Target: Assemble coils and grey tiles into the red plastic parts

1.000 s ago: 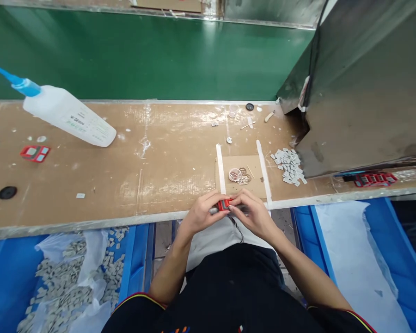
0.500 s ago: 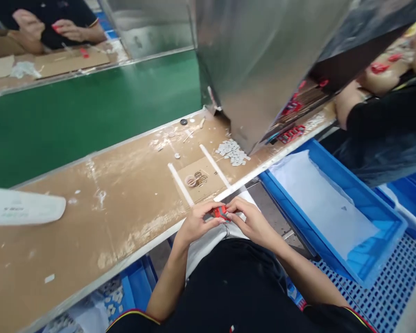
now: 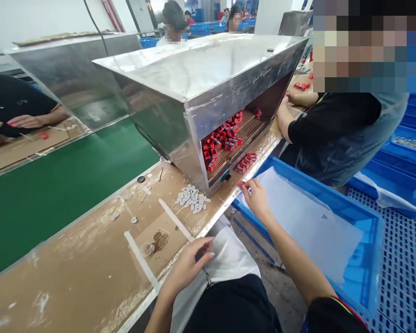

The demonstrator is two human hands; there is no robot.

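Observation:
My right hand (image 3: 257,199) reaches out over the table edge and pinches a small red plastic part (image 3: 241,183), mostly covered by the fingers. Just beyond it, a short row of red parts (image 3: 246,163) lies in front of the metal housing (image 3: 159,125). More red parts (image 3: 225,138) are heaped inside its opening. Over my lap, my left hand (image 3: 187,264) is empty, thumb and fingers apart. Beside it on the table are a small cup (image 3: 148,250) and brown smears on a cardboard piece (image 3: 166,231). Small grey-white pieces (image 3: 193,199) lie in a pile by the housing.
A blue crate (image 3: 364,263) lined with white sheet stands to the right, below the table edge. Close by on the right sits a co-worker (image 3: 336,134); another person's hands (image 3: 24,122) work across the green belt (image 3: 76,185). White strips (image 3: 142,261) cross the table.
The view has swung up and right. My right hand has left my left hand and moved forward with the red part towards the row. My left hand has let go and stays over my lap.

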